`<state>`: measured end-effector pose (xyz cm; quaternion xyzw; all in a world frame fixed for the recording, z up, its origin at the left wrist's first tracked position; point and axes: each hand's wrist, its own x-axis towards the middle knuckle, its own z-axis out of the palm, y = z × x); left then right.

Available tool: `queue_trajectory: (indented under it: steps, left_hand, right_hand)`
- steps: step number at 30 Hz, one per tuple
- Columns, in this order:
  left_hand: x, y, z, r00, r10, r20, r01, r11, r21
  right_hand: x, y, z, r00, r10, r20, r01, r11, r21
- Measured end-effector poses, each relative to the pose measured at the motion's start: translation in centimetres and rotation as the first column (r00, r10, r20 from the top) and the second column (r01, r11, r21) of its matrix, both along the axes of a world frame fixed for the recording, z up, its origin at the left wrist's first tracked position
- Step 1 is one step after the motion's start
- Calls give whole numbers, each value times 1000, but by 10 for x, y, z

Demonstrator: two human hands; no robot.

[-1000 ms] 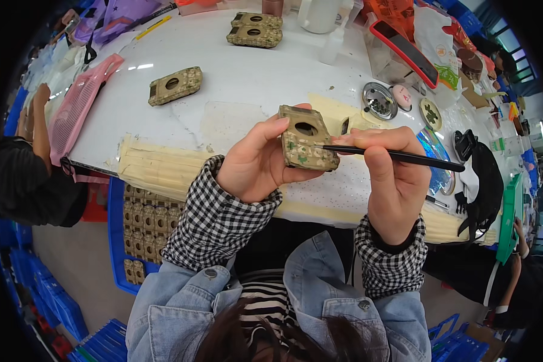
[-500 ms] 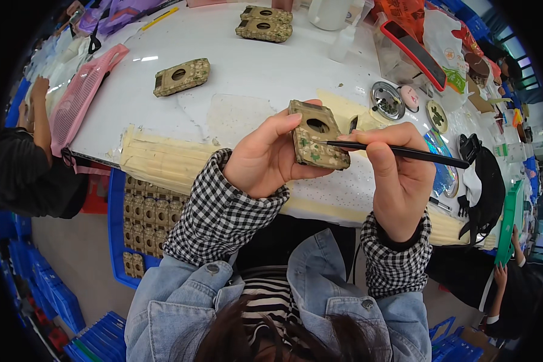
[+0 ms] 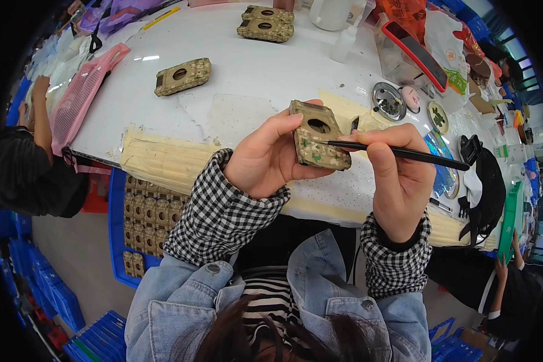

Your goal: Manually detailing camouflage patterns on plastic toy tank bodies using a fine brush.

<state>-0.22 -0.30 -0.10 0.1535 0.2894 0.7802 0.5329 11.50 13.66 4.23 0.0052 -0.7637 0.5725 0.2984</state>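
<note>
My left hand [image 3: 265, 148] holds a camouflage toy tank hull [image 3: 320, 151] with a round hole in its top, thumb on the near-left edge and fingers beneath. My right hand [image 3: 401, 175] is closed around slim black tweezers [image 3: 416, 156]. Their tip meets the hull's top surface just beside the hole. A small dark piece [image 3: 355, 124] shows by my right fingertips; what it is I cannot tell. Another camouflage hull [image 3: 184, 76] lies on the white table to the left. Two more hulls [image 3: 265, 29] sit side by side at the back.
At the right are a round dish [image 3: 388, 101] of small dark green bits, a second round dish [image 3: 437, 116] and a red-framed phone [image 3: 415, 54]. A blue tray [image 3: 117, 241] of hulls stands low at left. Co-workers' arms [image 3: 41, 114] show at the left and right edges.
My hands, the hull and the tweezers stay nearly in place. The whole view has shifted very slightly. At the far right, a co-worker's hands by the green tray have moved a little.
</note>
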Motion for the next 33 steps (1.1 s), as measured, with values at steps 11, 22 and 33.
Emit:
queue_trajectory:
  steps: [11, 22, 33]
  left_hand:
    - [-1, 0, -1, 1000, -16, -6, 16, 1000, 18]
    - [-3, 1, -3, 999, -48, 17, 47, 997, 58]
    - [-5, 1, -5, 991, -83, 108, 70, 991, 112]
  right_hand:
    - [1, 0, 1, 1000, 1, -9, -1, 1000, -3]
    - [11, 4, 2, 984, -79, -163, 55, 987, -150]
    - [25, 56, -12, 778, -604, -173, 520, 464, 718]
